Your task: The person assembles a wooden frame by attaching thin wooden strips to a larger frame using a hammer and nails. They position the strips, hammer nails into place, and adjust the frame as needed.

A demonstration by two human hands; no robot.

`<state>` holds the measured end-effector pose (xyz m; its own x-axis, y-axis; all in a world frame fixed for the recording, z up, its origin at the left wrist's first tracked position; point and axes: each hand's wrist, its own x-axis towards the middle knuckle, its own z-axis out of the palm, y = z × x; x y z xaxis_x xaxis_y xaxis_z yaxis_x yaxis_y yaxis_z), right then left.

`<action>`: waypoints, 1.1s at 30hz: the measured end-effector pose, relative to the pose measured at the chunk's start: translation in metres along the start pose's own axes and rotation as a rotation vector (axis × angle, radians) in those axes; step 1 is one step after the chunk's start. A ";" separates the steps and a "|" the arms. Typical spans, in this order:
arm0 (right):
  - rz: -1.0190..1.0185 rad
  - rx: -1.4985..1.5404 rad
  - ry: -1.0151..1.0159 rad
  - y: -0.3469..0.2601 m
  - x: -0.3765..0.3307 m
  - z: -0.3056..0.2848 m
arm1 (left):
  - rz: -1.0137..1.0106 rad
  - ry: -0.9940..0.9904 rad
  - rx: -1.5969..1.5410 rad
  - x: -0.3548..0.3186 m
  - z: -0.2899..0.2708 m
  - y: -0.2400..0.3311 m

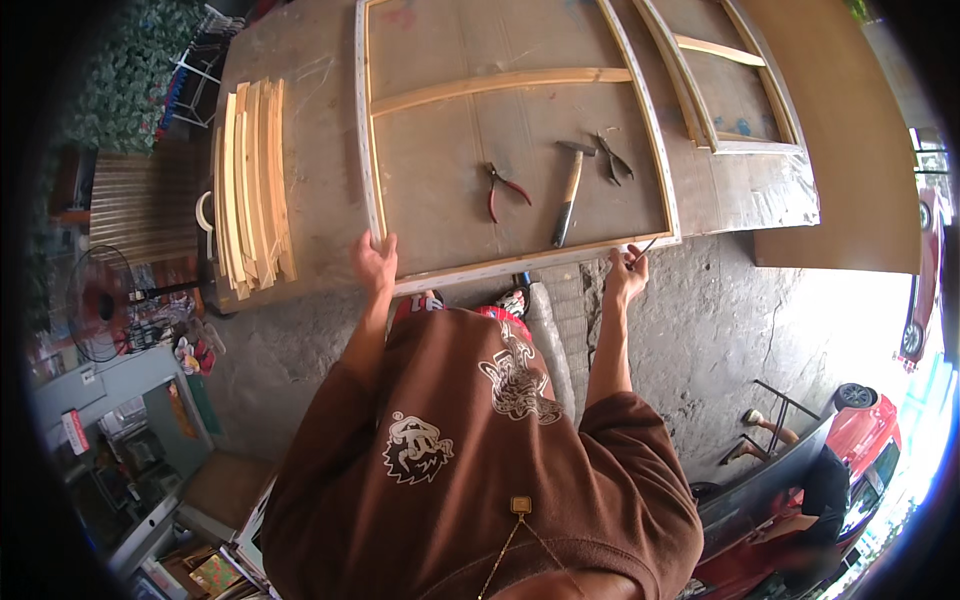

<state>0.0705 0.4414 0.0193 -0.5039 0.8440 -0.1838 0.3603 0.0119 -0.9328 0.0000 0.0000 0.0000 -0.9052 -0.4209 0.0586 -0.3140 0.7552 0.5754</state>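
A large wooden frame (pixel 368 150) with a pale stretched edge lies flat on the brown workbench (pixel 310 90). My left hand (pixel 375 262) grips the frame's near left corner. At the near right corner my right hand (pixel 626 272) pinches a small thin dark piece against the frame's edge; what it is cannot be made out. Inside the frame lie red-handled pliers (pixel 505 188), a wooden-handled hammer (pixel 569 190) and a dark pair of pincers (pixel 612 160).
Several wooden slats (pixel 252 185) are stacked at the bench's left end. A second frame (pixel 735 90) lies at the back right, beside a brown board (pixel 850 130). A fan (pixel 100 303) stands at left. A red car (pixel 860 430) and another person (pixel 815 470) are at lower right.
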 end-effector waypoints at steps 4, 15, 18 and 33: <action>-0.069 -0.128 0.024 -0.023 0.017 0.001 | 0.213 0.128 0.064 0.010 0.019 0.011; 0.103 0.041 0.090 -0.048 -0.119 0.014 | 0.668 0.138 0.004 0.180 -0.012 0.028; 0.183 0.100 0.072 -0.037 -0.189 0.028 | 0.739 -0.040 0.369 0.282 0.001 0.034; -0.016 -0.334 -0.515 -0.067 -0.332 0.102 | 0.958 -0.152 0.532 0.360 0.035 -0.037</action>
<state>0.1336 0.1057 0.1114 -0.7956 0.4759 -0.3748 0.5345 0.2603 -0.8041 -0.3245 -0.1622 -0.0292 -0.8537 0.4922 0.1701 0.4857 0.8704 -0.0812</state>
